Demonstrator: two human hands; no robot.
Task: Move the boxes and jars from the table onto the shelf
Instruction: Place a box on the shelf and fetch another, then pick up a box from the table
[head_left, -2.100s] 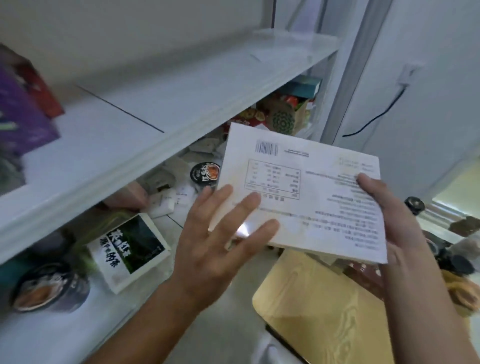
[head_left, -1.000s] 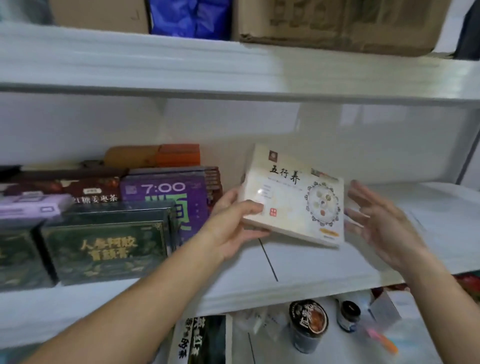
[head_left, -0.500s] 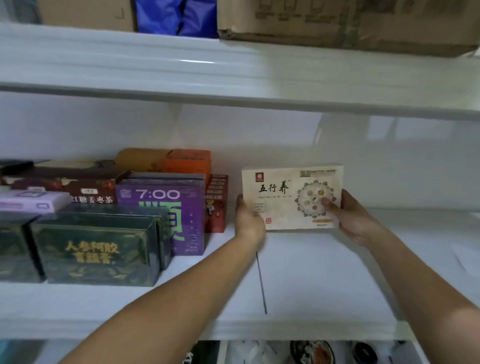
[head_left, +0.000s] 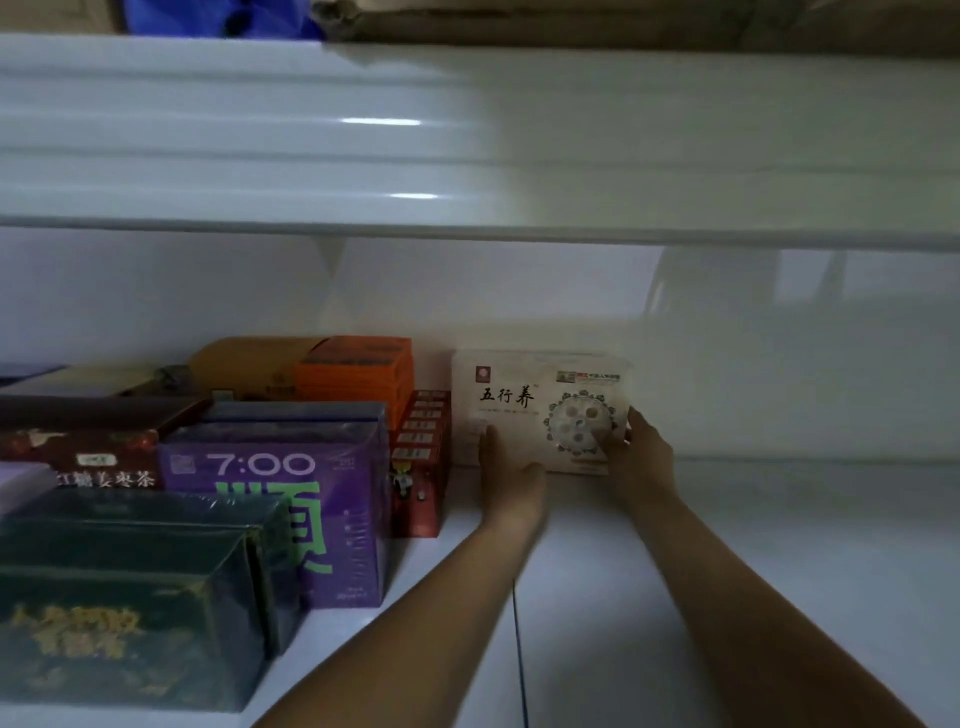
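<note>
Step in hand: I am placing the white box (head_left: 540, 400) on the shelf (head_left: 753, 545); I judge this placing almost finished.
White box: it stands upright at the back of the shelf, its printed face toward me. Whether it touches the back wall, I cannot tell.
Neighbours: the red box (head_left: 420, 467) is just beside it at 9 o'clock, and the purple box (head_left: 275, 509) is further along at 8 o'clock, nearer to me.
Left hand (head_left: 511, 478): at 7 o'clock of the white box, with straight fingers that touch its lower front; it grips nothing.
Right hand (head_left: 641, 457): at 4 o'clock, it holds the box's right edge, thumb lying on the front face.
Next move: I think both hands must let go slowly, so the box does not tip forward, then go back to the table for the next box or jar.
Free place: the shelf at 3 o'clock of the white box can take more.
</note>
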